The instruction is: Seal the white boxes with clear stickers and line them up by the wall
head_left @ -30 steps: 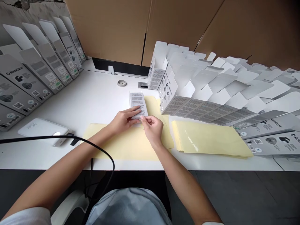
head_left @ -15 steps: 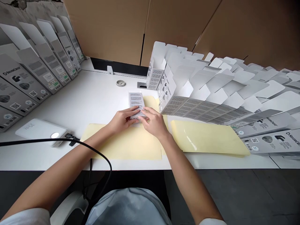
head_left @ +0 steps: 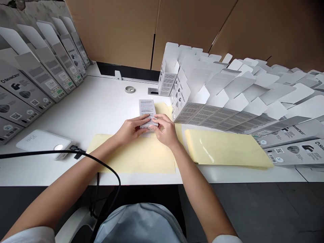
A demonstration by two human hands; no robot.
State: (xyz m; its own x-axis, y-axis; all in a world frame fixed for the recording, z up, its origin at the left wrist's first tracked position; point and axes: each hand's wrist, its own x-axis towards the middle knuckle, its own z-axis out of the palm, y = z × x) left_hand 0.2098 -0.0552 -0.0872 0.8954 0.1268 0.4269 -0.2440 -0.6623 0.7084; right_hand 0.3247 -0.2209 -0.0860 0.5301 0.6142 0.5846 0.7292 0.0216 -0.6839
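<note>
A small white printed carton [head_left: 147, 106] lies at the middle of the desk, its near end over a pale yellow sheet [head_left: 136, 158]. My left hand [head_left: 131, 130] grips the near left edge of the carton, thumb at the near end and fingers across the top. From the right, my right hand [head_left: 165, 130] grips the opposite edge in the same way. The fingertips of both hands almost meet on the printed face. The carton's underside is hidden.
Open-flapped grey cartons [head_left: 202, 111] stand in a long row at the right, with more cartons [head_left: 43, 72] at the left. A yellow sheet stack [head_left: 227, 148] lies right of my hands. Nearby are a tape roll [head_left: 130, 89], a power bank [head_left: 43, 143] and a black cable [head_left: 101, 162].
Both hands stay on the carton, with only a slight shift of the right-hand fingers. The whole view has moved a little.
</note>
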